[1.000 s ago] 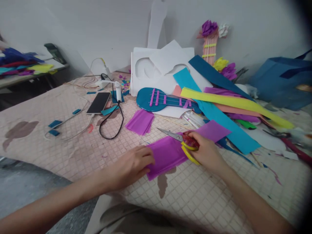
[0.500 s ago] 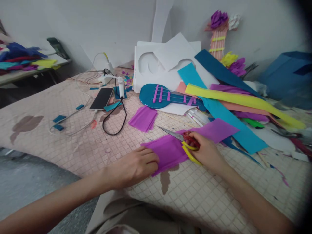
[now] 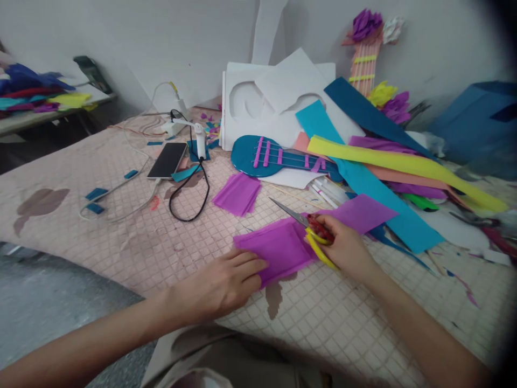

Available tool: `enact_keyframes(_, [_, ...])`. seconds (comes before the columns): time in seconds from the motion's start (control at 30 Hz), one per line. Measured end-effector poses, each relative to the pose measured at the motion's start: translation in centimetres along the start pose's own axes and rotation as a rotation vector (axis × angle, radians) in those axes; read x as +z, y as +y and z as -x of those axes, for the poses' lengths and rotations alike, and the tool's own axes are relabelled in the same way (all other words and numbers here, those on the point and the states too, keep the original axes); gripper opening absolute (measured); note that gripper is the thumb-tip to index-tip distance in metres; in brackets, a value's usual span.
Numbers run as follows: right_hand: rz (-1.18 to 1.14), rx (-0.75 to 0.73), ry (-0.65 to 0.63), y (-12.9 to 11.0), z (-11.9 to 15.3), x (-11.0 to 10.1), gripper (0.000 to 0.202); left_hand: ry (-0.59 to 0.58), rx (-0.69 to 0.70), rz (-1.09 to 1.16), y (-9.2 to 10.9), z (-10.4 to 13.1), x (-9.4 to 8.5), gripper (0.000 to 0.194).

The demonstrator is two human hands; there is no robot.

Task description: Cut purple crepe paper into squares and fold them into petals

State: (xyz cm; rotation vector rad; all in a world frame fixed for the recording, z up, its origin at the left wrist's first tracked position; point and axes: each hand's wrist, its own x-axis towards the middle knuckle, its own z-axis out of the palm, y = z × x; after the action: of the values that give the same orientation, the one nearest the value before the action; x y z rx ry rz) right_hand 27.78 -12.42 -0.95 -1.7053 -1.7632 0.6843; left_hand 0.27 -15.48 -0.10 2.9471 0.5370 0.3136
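Note:
A folded strip of purple crepe paper (image 3: 278, 248) lies on the table in front of me, its long end running off to the right. My left hand (image 3: 232, 277) is closed over the left end of this paper, fingers together and bent across its edge; the thumb is hidden. Scissors (image 3: 319, 242) with red and yellow handles are gripped in my right hand (image 3: 345, 245), above the right part of the strip. Their blades look closed and point to the upper left. Just beyond lies a small stack of purple paper pieces (image 3: 237, 194).
A blue paper guitar (image 3: 258, 156) lies behind, near white boards with cut-outs (image 3: 242, 102). Yellow (image 3: 379, 156) and turquoise paper strips (image 3: 388, 210) pile up at right. A phone (image 3: 167, 160), cables and a black cord loop (image 3: 189, 218) lie at left.
My right hand has drawn the scissors slightly to the right, uncovering more of the folded paper. My left hand's fingers have slid a little farther over the paper.

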Motion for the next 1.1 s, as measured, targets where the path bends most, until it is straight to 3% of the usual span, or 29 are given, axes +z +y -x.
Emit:
enact_keyframes(0.33, [0.039,-0.009,-0.032,-0.7,0.2,0.0,0.025,0.039,-0.073,0.08,-0.1,-0.2,0.3,0.022])
enact_keyframes(0.6, [0.066,-0.04,-0.059,-1.1,0.5,0.8,0.027,0.117,-0.18,0.201,0.0,-0.4,0.6,0.009])
enact_keyframes(0.73, [0.025,-0.014,-0.098,-1.0,0.6,1.0,0.025,0.207,-0.319,0.251,-1.2,-0.1,0.3,0.023])
enact_keyframes(0.87, [-0.06,-0.006,-0.098,-0.9,0.5,1.1,0.024,0.221,-0.514,0.208,-3.0,0.0,0.3,0.015])
enact_keyframes(1.1, [-0.086,0.02,-0.084,-0.9,0.2,1.1,0.024,0.187,-0.554,0.231,-4.1,-0.7,0.6,0.003])
